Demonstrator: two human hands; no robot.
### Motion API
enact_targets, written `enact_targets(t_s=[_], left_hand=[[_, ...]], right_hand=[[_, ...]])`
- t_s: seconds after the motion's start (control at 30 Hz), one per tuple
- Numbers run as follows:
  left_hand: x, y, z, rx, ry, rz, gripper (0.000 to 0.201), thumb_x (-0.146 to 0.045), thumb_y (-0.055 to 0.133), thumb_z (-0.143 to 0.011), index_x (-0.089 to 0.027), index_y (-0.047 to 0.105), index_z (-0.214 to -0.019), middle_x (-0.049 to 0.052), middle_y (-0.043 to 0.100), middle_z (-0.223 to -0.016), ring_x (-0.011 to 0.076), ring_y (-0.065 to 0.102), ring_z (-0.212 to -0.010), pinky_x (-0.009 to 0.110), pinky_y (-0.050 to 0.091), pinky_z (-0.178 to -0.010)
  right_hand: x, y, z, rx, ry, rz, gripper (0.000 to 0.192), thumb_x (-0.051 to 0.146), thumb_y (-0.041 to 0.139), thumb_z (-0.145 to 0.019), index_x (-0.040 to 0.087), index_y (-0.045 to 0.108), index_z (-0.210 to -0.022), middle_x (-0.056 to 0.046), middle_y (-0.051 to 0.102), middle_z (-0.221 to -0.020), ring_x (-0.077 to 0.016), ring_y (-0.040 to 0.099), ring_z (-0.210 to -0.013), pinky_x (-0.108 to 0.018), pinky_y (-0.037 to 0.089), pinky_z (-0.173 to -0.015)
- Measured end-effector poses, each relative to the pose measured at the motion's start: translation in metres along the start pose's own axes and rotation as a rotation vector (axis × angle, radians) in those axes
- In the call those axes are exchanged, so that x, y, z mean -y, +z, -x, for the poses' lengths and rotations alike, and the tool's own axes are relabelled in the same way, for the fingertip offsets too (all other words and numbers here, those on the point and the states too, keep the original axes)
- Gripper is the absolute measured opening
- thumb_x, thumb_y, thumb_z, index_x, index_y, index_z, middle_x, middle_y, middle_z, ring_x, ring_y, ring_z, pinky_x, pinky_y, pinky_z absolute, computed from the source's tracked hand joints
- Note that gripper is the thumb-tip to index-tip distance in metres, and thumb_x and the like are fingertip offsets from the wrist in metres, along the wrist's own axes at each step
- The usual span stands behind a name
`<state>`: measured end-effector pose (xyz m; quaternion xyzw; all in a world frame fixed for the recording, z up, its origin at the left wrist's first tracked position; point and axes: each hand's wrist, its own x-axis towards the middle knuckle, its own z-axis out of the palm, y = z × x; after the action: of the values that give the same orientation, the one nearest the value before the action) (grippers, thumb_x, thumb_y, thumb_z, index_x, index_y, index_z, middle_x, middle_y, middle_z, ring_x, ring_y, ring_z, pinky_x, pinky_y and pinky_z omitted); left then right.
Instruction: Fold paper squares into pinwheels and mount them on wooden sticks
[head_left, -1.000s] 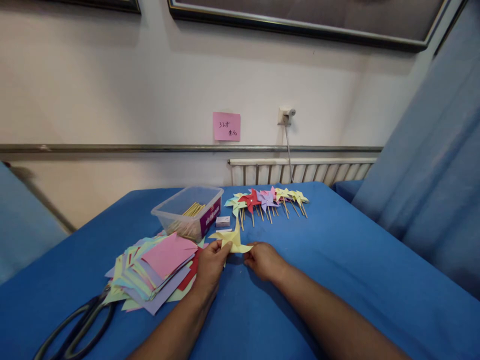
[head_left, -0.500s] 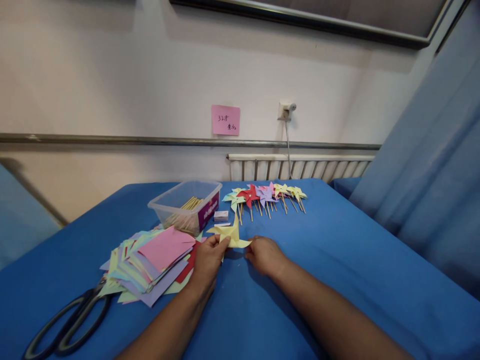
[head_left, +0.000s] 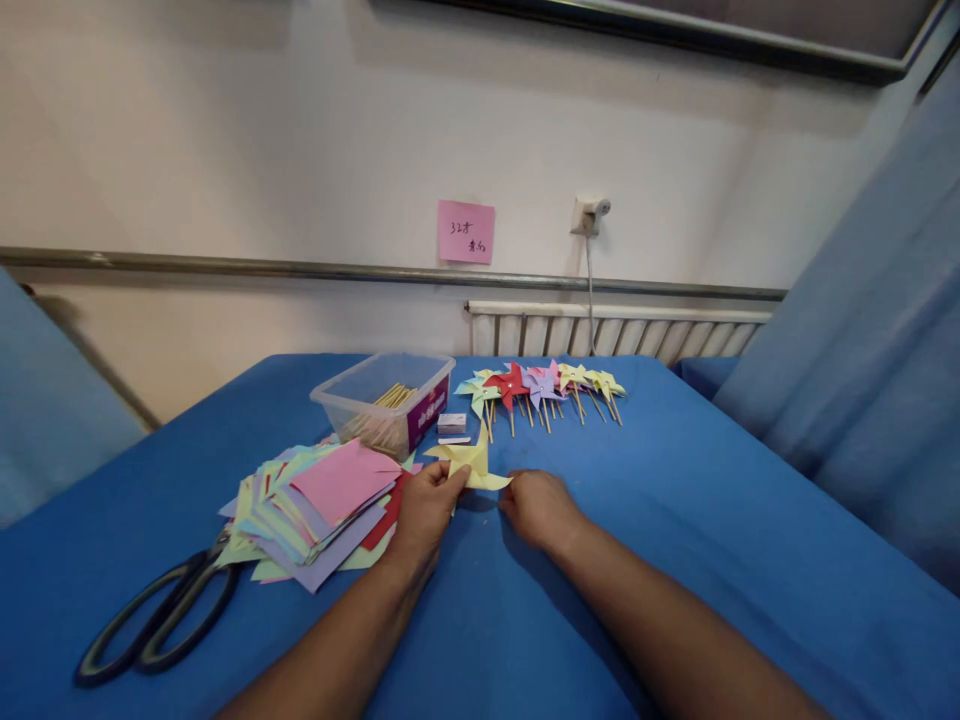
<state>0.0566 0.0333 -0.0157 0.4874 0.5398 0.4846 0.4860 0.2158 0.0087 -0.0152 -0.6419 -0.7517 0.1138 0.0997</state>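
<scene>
My left hand (head_left: pixel 429 505) is closed on a yellow paper pinwheel (head_left: pixel 474 470), thumb on top near its middle, a little above the blue cloth. One blade points up and another stretches right to the fingers of my right hand (head_left: pixel 541 508). Those fingers are curled and pressed together; whether they pinch the blade tip or some small item is hidden. No stick shows on this pinwheel. Just behind it lie a small box (head_left: pixel 451 423) and a flat white piece (head_left: pixel 454 441). A pile of coloured paper sheets (head_left: pixel 346 480) lies left of my left hand.
A clear plastic tub (head_left: pixel 337 405) holds thin wooden sticks (head_left: pixel 394 397). Several finished pinwheels on sticks (head_left: pixel 541 388) lie at the back. Large black-handled scissors (head_left: pixel 161 610) rest at the left, blades under the paper. A wall and radiator (head_left: pixel 622 330) stand behind the blue-covered table (head_left: pixel 675 520).
The whole view has shifted slightly, so things appear a little farther right and mostly higher. Both hands and the yellow pinwheel keep nearly the same pose.
</scene>
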Motion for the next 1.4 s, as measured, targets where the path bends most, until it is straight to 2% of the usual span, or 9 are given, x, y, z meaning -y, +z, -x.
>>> enact_targets(t_s=[0.3,0.53,0.8,0.9,0.97,1.03,1.13,1.3,1.4], left_hand=[[0.004,0.0,-0.002,0.003,0.001,0.01,0.031,-0.045,0.072,-0.06,-0.017,0.059,-0.059,-0.004,0.055,-0.048,0.0099,0.042,-0.043,0.022,0.03,-0.044],[0.005,0.001,-0.001,-0.001,0.014,0.006,0.027,-0.043,0.07,-0.063,-0.017,0.06,-0.061,-0.003,0.058,-0.051,0.0111,0.045,-0.045,0.023,0.032,-0.045],[0.002,-0.001,0.0,-0.047,0.052,-0.054,0.024,-0.039,0.067,-0.066,-0.018,0.059,-0.06,-0.004,0.053,-0.049,0.0106,0.042,-0.045,0.023,0.03,-0.046],[-0.001,0.001,0.002,-0.05,0.072,-0.084,0.021,-0.037,0.068,-0.064,-0.018,0.059,-0.059,-0.004,0.053,-0.051,0.0111,0.042,-0.048,0.023,0.03,-0.048],[-0.002,0.004,0.005,-0.034,0.083,-0.103,0.021,-0.035,0.067,-0.064,-0.017,0.06,-0.058,-0.004,0.053,-0.052,0.0112,0.043,-0.05,0.022,0.031,-0.049],[-0.003,0.007,0.01,0.0,0.102,-0.129,0.021,-0.036,0.066,-0.066,-0.017,0.061,-0.059,-0.004,0.053,-0.053,0.0111,0.043,-0.051,0.022,0.031,-0.05],[-0.004,0.009,0.016,0.072,0.146,-0.173,0.023,-0.037,0.063,-0.07,-0.016,0.061,-0.062,-0.004,0.054,-0.058,0.0114,0.045,-0.055,0.022,0.033,-0.051],[-0.004,0.008,0.021,0.116,0.132,-0.126,0.027,-0.042,0.063,-0.072,-0.016,0.058,-0.063,-0.004,0.051,-0.057,0.0104,0.043,-0.053,0.022,0.031,-0.049],[-0.006,0.008,0.021,0.124,0.098,-0.065,0.028,-0.042,0.065,-0.071,-0.016,0.057,-0.065,-0.004,0.05,-0.057,0.0093,0.041,-0.051,0.022,0.031,-0.048]], right_hand=[[0.002,0.005,0.003,-0.007,-0.008,0.013,0.023,0.02,0.05,-0.084,0.016,0.072,-0.088,-0.016,0.073,-0.095,-0.0276,0.068,-0.087,-0.032,0.046,-0.074],[-0.001,0.007,0.005,-0.015,-0.02,-0.011,0.019,0.015,0.055,-0.08,0.016,0.073,-0.083,-0.016,0.073,-0.09,-0.0285,0.067,-0.084,-0.032,0.046,-0.072],[-0.029,-0.012,0.001,-0.129,0.073,-0.118,0.016,0.018,0.055,-0.083,0.016,0.07,-0.085,-0.013,0.073,-0.085,-0.0259,0.067,-0.081,-0.032,0.046,-0.07],[-0.027,-0.016,0.003,-0.236,0.077,-0.311,0.018,0.024,0.052,-0.087,0.018,0.067,-0.093,-0.008,0.073,-0.088,-0.0208,0.068,-0.08,-0.029,0.049,-0.07],[-0.016,-0.012,0.007,-0.288,0.003,-0.697,0.017,0.029,0.054,-0.086,0.019,0.067,-0.09,-0.005,0.072,-0.081,-0.0182,0.068,-0.073,-0.027,0.051,-0.066],[-0.003,-0.005,0.011,-0.271,-0.065,-0.911,0.015,0.031,0.058,-0.083,0.019,0.067,-0.085,-0.003,0.071,-0.074,-0.0168,0.067,-0.067,-0.026,0.051,-0.062],[0.008,0.005,0.012,-0.292,-0.089,-0.972,0.012,0.03,0.062,-0.08,0.019,0.068,-0.081,-0.002,0.07,-0.071,-0.0156,0.065,-0.064,-0.026,0.051,-0.062],[0.001,0.011,0.006,-0.277,-0.017,-1.082,0.015,0.032,0.062,-0.079,0.018,0.066,-0.077,-0.001,0.068,-0.064,-0.0152,0.063,-0.059,-0.025,0.05,-0.057],[-0.001,0.009,0.008,-0.3,-0.024,-1.004,0.013,0.03,0.06,-0.08,0.018,0.066,-0.079,-0.001,0.068,-0.066,-0.0149,0.063,-0.06,-0.025,0.05,-0.057]])
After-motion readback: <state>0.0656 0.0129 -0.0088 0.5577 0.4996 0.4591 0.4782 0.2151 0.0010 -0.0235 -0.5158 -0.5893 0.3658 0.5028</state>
